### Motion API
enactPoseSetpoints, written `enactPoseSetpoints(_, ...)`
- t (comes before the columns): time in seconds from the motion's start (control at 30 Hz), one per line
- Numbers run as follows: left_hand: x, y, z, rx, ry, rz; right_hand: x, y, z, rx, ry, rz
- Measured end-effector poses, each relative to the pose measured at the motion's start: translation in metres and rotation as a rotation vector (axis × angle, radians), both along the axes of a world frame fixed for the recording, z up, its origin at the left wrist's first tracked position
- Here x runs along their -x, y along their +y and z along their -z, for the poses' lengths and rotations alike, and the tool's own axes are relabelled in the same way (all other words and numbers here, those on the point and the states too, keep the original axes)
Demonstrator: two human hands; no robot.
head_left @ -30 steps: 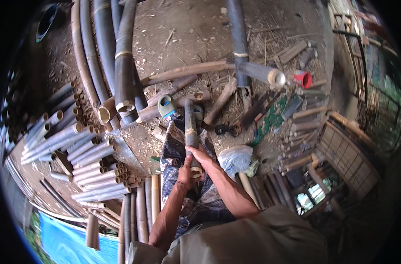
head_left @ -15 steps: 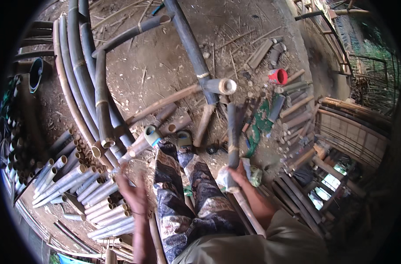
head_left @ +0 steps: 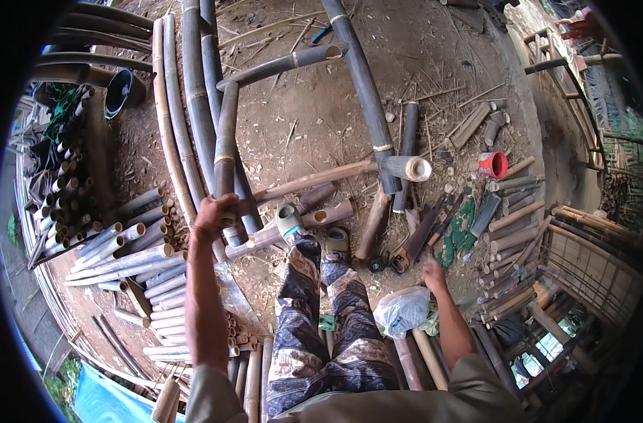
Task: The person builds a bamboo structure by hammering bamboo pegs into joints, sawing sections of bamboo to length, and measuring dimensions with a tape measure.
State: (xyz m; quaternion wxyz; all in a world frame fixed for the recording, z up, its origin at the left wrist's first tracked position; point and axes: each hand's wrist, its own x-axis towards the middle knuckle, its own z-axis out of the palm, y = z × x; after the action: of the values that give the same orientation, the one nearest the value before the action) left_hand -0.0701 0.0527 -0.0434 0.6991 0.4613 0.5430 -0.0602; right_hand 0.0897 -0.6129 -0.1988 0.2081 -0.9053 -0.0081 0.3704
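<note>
My left hand [head_left: 216, 215] is wrapped around the lower end of a dark bamboo pole [head_left: 225, 151], which joins a crosswise bamboo piece [head_left: 286, 65] at its far end. My right hand [head_left: 433, 273] holds nothing, its fingers loosely apart. It hovers beside a clear plastic bag [head_left: 402, 310], to the right of a handsaw [head_left: 420, 236] on the ground. A short dark bamboo length [head_left: 410, 130] lies beside the thick dark pole [head_left: 360, 77]. A pale-ended bamboo piece [head_left: 406, 168] crosses that pole's near end.
Cut bamboo tubes [head_left: 135, 261] are stacked at the left; more short pieces [head_left: 515, 222] lie at the right near a red cup [head_left: 492, 165]. A dark bucket [head_left: 118, 93] stands far left. Another person's hand [head_left: 582, 27] shows at the upper right. Green cloth [head_left: 461, 229] lies by the saw.
My right hand has let go of the short dark bamboo length, which now lies farther off on the ground. My left hand has reached forward and taken hold of the bamboo pole. The view has shifted.
</note>
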Motion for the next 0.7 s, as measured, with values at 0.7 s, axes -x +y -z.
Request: enactPoseSetpoints(0.7,0.085,-0.299,-0.124,0.084,-0.134,0.011,0.118,0.206,-0.209,-0.858,0.724,0.214)
